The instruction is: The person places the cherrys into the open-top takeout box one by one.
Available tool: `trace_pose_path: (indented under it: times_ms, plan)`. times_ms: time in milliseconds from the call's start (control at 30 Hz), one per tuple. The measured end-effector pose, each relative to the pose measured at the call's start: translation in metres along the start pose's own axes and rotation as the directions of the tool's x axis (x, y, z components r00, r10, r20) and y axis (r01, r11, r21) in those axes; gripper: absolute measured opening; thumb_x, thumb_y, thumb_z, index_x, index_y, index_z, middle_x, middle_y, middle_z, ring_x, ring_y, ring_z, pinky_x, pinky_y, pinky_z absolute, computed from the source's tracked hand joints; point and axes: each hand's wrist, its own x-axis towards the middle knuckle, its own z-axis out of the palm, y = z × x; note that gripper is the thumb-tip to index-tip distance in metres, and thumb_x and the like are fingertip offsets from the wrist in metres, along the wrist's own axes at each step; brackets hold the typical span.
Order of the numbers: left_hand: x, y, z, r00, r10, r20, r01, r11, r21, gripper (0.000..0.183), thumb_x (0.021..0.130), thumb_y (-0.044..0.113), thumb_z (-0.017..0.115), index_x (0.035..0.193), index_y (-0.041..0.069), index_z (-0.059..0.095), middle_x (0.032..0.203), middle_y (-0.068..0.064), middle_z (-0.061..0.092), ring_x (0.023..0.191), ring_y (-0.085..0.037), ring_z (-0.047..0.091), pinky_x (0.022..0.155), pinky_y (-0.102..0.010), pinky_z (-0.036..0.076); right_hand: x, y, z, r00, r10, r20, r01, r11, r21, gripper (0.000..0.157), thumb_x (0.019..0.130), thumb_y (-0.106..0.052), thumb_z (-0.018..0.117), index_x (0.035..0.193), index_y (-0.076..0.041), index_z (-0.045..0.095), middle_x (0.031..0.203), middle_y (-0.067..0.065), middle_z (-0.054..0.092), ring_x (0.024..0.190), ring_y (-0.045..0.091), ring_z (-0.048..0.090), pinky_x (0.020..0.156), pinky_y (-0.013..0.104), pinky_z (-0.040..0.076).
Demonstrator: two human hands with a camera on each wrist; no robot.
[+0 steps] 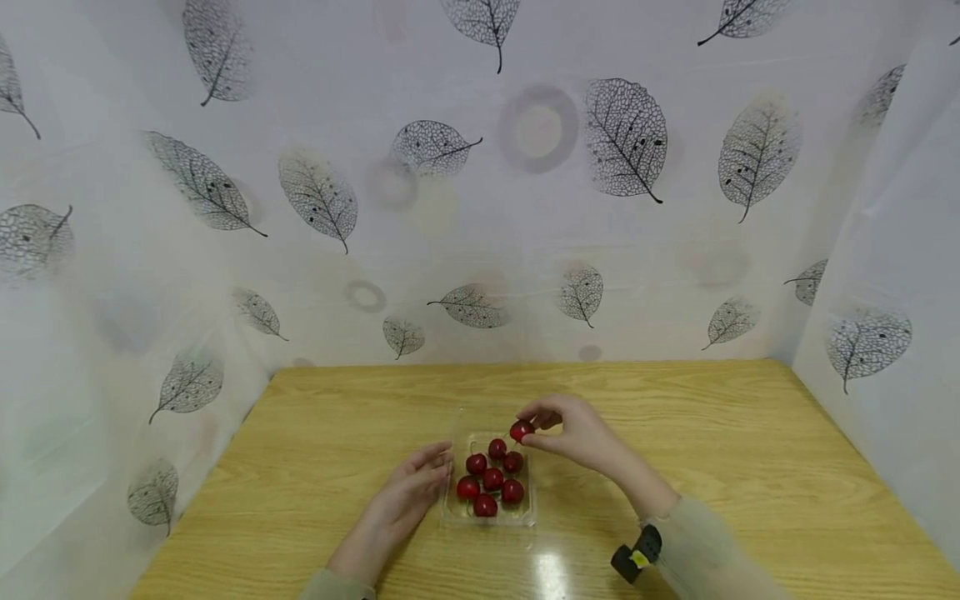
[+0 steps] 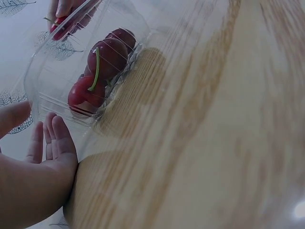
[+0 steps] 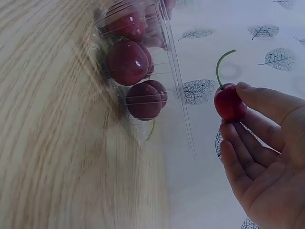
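Note:
A clear plastic box [image 1: 531, 510] stands on the table with several dark red cherries [image 1: 492, 478] in it, some with green stems. My right hand [image 1: 573, 433] pinches one cherry [image 3: 230, 102] between thumb and fingers, above the box's far right corner. That cherry's curved green stem [image 3: 220, 67] points up and away from the palm in the right wrist view. At the box's left side is my left hand [image 1: 408, 492], fingers nearly straight and fingertips right at the wall. In the left wrist view the left fingers [image 2: 61, 136] lie close by the box's end, holding nothing.
The wood-grain table [image 1: 315, 467] runs back to a white cloth with a leaf print [image 1: 480, 250], which also hangs at both sides. A black band with a yellow patch [image 1: 637, 557] is on the right wrist.

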Motion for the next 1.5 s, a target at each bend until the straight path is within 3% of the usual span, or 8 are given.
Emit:
trace_pose_path:
  times_ms: [333, 633, 967, 1500]
  plan:
    - [0.0, -0.001, 0.0, 1.0, 0.014, 0.008, -0.014, 1.0, -0.005, 0.049, 0.105, 0.0, 0.055, 0.153, -0.001, 0.044, 0.125, 0.004, 0.056, 0.114, -0.004, 0.059, 0.104, -0.019, 0.05, 0.016, -0.008, 0.006, 1.0, -0.013, 0.007, 0.013, 1.0, 0.026, 0.031, 0.092, -0.015, 0.082, 0.119, -0.002, 0.076, 0.11, 0.012, 0.079, 0.098, 0.033, 0.076, 0.092, 0.047, 0.062]
    - [0.001, -0.002, 0.0, 0.999, 0.028, 0.015, -0.028, 0.999, -0.016, 0.048, 0.105, 0.0, 0.055, 0.152, -0.001, 0.045, 0.123, 0.005, 0.057, 0.112, -0.003, 0.06, 0.103, -0.019, 0.05, 0.03, -0.005, 0.02, 0.999, -0.029, 0.016, 0.028, 0.998, 0.049, 0.029, 0.09, -0.012, 0.082, 0.116, -0.001, 0.076, 0.108, 0.012, 0.079, 0.093, 0.02, 0.075, 0.089, 0.036, 0.063]
    - [0.002, -0.001, 0.001, 1.0, 0.013, 0.011, -0.013, 1.0, 0.016, 0.061, 0.105, 0.003, 0.055, 0.159, -0.008, 0.031, 0.13, 0.002, 0.054, 0.118, -0.005, 0.058, 0.105, -0.019, 0.048, 0.039, -0.003, 0.036, 0.999, 0.004, 0.046, -0.008, 0.997, 0.079, 0.029, 0.089, -0.01, 0.083, 0.115, 0.0, 0.076, 0.108, 0.013, 0.079, 0.093, 0.02, 0.075, 0.085, 0.023, 0.059]
    - [0.002, -0.002, 0.0, 0.999, 0.031, 0.031, -0.031, 0.999, 0.012, 0.063, 0.104, 0.003, 0.057, 0.159, -0.009, 0.029, 0.128, 0.003, 0.055, 0.118, -0.005, 0.057, 0.107, -0.019, 0.048, 0.039, 0.0, 0.053, 0.997, -0.026, 0.066, 0.025, 0.999, 0.029, 0.021, 0.089, -0.005, 0.082, 0.109, -0.002, 0.077, 0.105, 0.012, 0.079, 0.094, 0.022, 0.073, 0.087, 0.026, 0.059]
